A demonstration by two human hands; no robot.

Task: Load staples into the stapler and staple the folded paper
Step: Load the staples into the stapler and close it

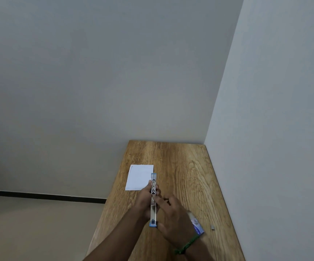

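Note:
A blue and silver stapler (pixel 153 199) is held swung wide open, stretched lengthwise away from me above the wooden table (pixel 186 166). My left hand (pixel 145 197) grips it from the left near its hinge. My right hand (pixel 173 216) is on its near half, fingertips on the metal channel and thumb by the near blue end. Whether staples lie in the channel I cannot tell. The folded white paper (pixel 139 177) lies flat on the table just beyond and left of the stapler's far end.
A blue and white staple box (pixel 197 226) lies by my right wrist, partly hidden. A small strip of staples (pixel 212 227) rests to its right. The table's right edge meets a white wall (pixel 275 129); its left edge drops to the floor.

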